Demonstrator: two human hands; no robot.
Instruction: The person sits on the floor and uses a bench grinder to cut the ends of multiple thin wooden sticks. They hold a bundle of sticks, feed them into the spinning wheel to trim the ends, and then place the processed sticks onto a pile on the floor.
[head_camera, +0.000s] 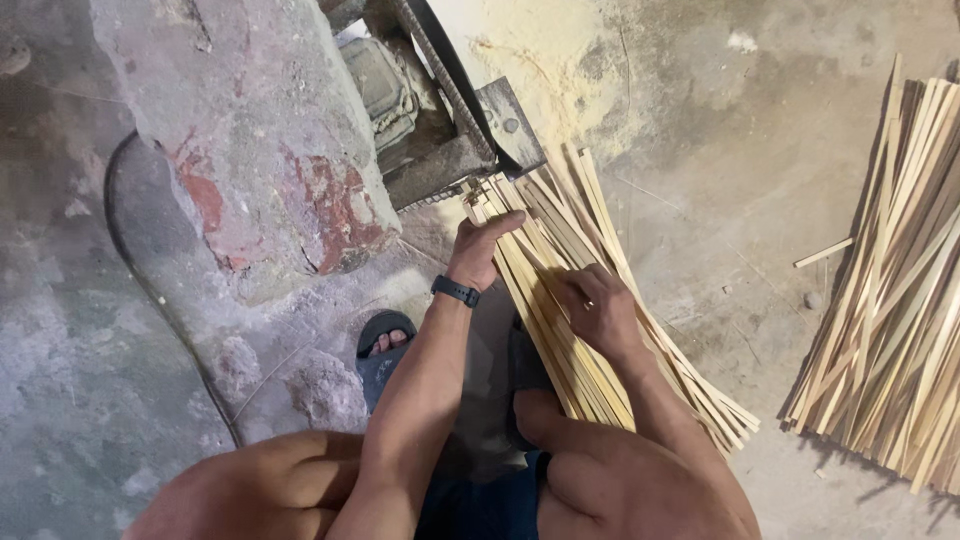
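Strips (590, 330) under both hands, lower ends perhaps hidden.

Strip bundle (590, 310) before machine (440, 110); pile (890, 300) right, seemingly apart

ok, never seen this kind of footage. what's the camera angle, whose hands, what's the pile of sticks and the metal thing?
There is one picture, from a camera worn on the person's head, looking straight down at their own arms and knees. No robot here: bare hands do the work. The left hand, with a dark wristband, rests on the near bundle of thin pale wooden strips, fingers along its top end. The right hand presses on the middle of the same bundle. The strips' far ends meet a grimy metal machine part beside a rough stone block. A second pile of strips lies to the right on the dusty concrete floor. A sandalled foot shows below.
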